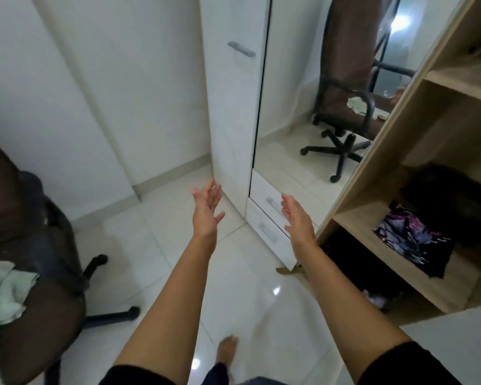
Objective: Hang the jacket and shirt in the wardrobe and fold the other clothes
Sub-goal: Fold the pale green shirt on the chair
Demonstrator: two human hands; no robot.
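The wardrobe [417, 151] stands open at three o'clock, its wooden shelves showing: on the middle shelf [372, 226] lies a folded dark garment with a pink and grey print [413, 240], and behind it sits a dark heap of clothing [453, 195] too shadowed to make out. The lowest compartment holds something dark with a pale bit of cloth, which cannot be told apart clearly. At twelve o'clock a white cabinet [228, 112] with a mirror door [331, 87] and two drawers [272, 215] reflects the office chair. Both bare forearms reach forward over the white tiled floor [156, 245]. The left hand [206, 207] is raised with fingers spread and relaxed, palm turned inward, holding nothing. The right hand [296, 215] faces it, fingers straight and together, also empty, near the wardrobe's edge. A pale green garment [3, 290] lies crumpled on the seat of the brown office chair [36, 245] at nine o'clock, well apart from both hands. A bare foot [227, 348] shows at six o'clock.
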